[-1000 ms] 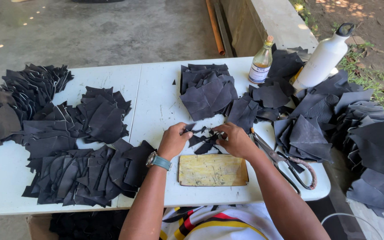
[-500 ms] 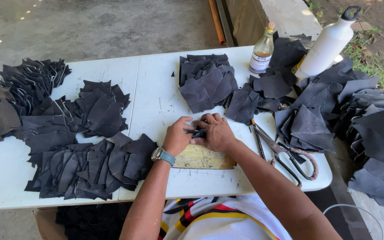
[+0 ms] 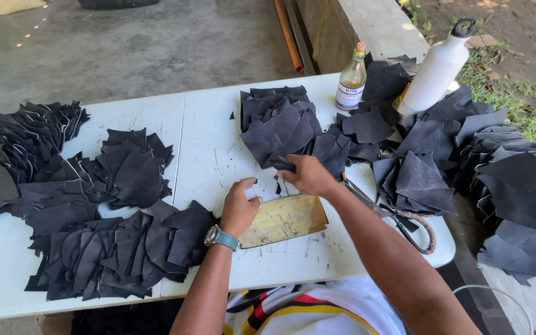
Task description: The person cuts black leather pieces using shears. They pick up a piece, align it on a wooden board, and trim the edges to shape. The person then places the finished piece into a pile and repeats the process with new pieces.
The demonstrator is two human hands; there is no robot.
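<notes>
My left hand (image 3: 239, 208), with a teal watch on its wrist, rests on the left end of a yellowish wooden board (image 3: 288, 218) near the table's front edge. Its fingers are curled, and I cannot tell whether they hold anything. My right hand (image 3: 306, 174) reaches just beyond the board and pinches the lower edge of a dark leather piece (image 3: 278, 162). That piece belongs to a pile of dark leather pieces (image 3: 277, 121) at the middle back. A small dark scrap (image 3: 277, 186) lies between my hands.
The white folding table (image 3: 212, 149) carries more heaps of dark pieces at the left (image 3: 88, 205) and right (image 3: 466, 155). Large scissors (image 3: 398, 217) lie right of my forearm. A small glass bottle (image 3: 351, 78) and a white water bottle (image 3: 435, 68) stand at the back.
My hands were together over the board. They have since separated: the right hand moved forward to the middle pile and took hold of a piece, while the left stayed at the board.
</notes>
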